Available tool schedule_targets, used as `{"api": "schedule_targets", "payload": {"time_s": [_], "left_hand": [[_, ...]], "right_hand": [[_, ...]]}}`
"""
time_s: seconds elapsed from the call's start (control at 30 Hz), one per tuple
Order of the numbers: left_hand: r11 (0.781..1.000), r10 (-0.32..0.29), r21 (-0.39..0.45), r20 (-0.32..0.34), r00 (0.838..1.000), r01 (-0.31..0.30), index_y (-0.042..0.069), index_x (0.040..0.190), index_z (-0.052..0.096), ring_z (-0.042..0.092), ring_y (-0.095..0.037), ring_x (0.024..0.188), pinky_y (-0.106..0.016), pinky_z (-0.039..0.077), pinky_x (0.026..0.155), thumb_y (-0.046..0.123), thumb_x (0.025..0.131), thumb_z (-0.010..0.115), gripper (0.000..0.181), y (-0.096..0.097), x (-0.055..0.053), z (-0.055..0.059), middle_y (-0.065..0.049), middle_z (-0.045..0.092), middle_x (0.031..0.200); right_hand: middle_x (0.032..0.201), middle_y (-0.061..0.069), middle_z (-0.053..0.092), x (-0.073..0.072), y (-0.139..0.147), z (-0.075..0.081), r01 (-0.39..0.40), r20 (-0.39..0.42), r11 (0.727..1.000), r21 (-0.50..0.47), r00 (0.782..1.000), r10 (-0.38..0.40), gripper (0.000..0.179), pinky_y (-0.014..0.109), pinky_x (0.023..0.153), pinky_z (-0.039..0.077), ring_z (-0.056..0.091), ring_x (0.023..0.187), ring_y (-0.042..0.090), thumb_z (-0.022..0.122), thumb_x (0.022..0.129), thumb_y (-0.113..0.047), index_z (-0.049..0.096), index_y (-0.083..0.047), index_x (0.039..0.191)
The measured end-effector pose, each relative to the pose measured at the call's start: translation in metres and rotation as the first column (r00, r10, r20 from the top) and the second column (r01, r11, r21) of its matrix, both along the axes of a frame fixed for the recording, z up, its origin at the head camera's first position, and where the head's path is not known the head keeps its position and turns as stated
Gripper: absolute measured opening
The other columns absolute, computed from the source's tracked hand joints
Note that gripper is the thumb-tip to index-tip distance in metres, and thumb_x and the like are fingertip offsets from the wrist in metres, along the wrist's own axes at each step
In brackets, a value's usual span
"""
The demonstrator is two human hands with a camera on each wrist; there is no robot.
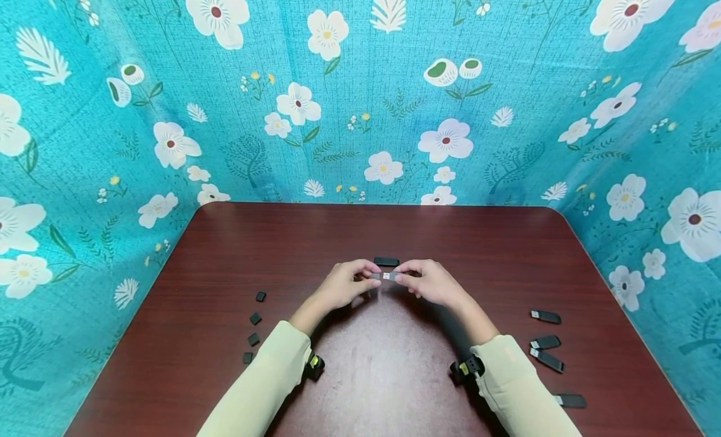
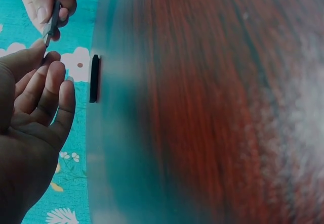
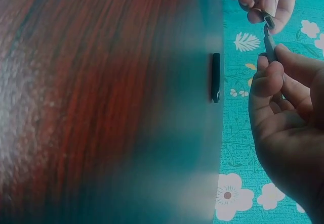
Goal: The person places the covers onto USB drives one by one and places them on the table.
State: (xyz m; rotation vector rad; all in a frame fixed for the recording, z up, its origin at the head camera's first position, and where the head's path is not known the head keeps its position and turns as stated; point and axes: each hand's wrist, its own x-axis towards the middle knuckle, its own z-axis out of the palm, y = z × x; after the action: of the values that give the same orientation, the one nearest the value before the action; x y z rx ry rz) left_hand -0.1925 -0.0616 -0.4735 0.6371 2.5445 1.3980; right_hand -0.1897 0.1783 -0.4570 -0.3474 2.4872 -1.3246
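The surface (image 1: pixel 281 243) looks like grained wood, smooth and glossy. The held USB stick (image 3: pixel 270 47) seems of plastic, its plug (image 1: pixel 386 276) of metal. The curtain (image 1: pixel 360 80) is matt, woven cloth.

A curtained-off nook with a tabletop (image 1: pixel 281 236); whether it belongs to a home, an office or a workshop cannot be told. Blue flowered cloth (image 1: pixel 349 67) hangs beyond the far edge and along the left and right edges, closing in three sides. The tabletop is dark red wood grain with rounded far corners. Caps (image 1: pixel 256 318) lie toward the left edge, USB sticks (image 1: pixel 549 317) near the right.
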Motion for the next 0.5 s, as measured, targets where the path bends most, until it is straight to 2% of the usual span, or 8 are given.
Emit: {"api": "schedule_targets", "payload": {"time_s": [0.5], "left_hand": [[1.0,-0.012,0.015,-0.014,1.0,0.012,0.013,0.113,0.072,0.064,-0.008,0.077,-0.026,0.054,0.071,0.019,0.095,0.074,0.02,0.0038,0.0007,0.0007,0.003,0.072,0.093]], "right_hand": [[0.068,0.001,0.058,0.0012,-0.0028,0.0019,-0.027,-0.014,1.0,-0.002,1.0,0.027,0.015,0.031,0.054,0.047,0.054,0.058,0.017,0.068,0.099,-0.022,0.074,-0.012,0.107]]}}
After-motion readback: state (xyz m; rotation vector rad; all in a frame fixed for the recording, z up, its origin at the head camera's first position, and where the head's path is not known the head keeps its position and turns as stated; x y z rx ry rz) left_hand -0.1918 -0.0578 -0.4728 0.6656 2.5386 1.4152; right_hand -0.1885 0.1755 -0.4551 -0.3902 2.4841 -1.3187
